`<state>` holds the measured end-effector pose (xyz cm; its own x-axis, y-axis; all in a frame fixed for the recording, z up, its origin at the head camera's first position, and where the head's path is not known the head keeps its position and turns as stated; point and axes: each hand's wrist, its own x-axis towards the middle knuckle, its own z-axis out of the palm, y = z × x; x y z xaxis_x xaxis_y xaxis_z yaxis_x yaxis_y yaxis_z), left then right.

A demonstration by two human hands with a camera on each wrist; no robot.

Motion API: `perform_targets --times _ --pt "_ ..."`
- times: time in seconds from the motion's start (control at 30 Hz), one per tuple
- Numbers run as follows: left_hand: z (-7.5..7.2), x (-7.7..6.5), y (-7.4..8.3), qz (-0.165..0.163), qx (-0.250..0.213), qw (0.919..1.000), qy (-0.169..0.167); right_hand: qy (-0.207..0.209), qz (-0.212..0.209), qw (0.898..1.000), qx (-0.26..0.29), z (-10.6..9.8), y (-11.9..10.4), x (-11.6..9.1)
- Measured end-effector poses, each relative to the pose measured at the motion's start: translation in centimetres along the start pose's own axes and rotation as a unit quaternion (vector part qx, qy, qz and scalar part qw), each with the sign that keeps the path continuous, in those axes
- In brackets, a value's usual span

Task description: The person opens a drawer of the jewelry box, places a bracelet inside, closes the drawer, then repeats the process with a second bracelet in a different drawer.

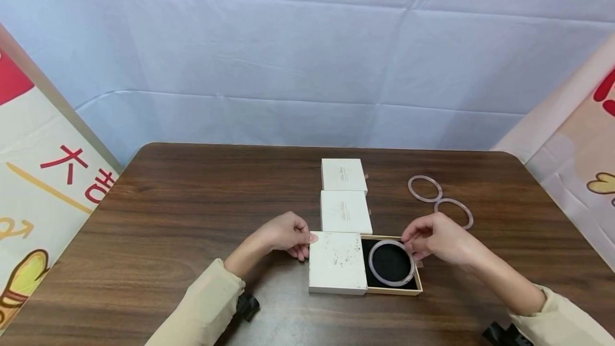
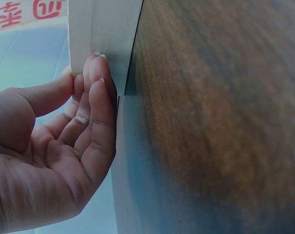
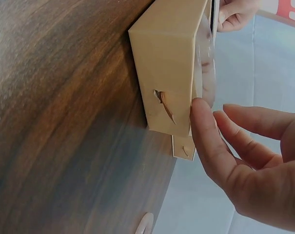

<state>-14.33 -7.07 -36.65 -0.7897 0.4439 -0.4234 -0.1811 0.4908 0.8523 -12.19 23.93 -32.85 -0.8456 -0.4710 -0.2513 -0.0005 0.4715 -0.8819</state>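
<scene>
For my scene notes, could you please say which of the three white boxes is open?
The front box, lowest in the head view: its black-lined drawer is slid out, while the middle box and far box are closed.
</scene>
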Motion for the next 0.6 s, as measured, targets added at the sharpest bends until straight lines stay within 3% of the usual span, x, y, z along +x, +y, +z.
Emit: perform_targets --times 0.6 --pt "0.0 -0.1 0.0 0.002 0.003 1.0000 0.000 -0.003 -0.002 0.999 0.033 -1.1 0.7 -0.9"
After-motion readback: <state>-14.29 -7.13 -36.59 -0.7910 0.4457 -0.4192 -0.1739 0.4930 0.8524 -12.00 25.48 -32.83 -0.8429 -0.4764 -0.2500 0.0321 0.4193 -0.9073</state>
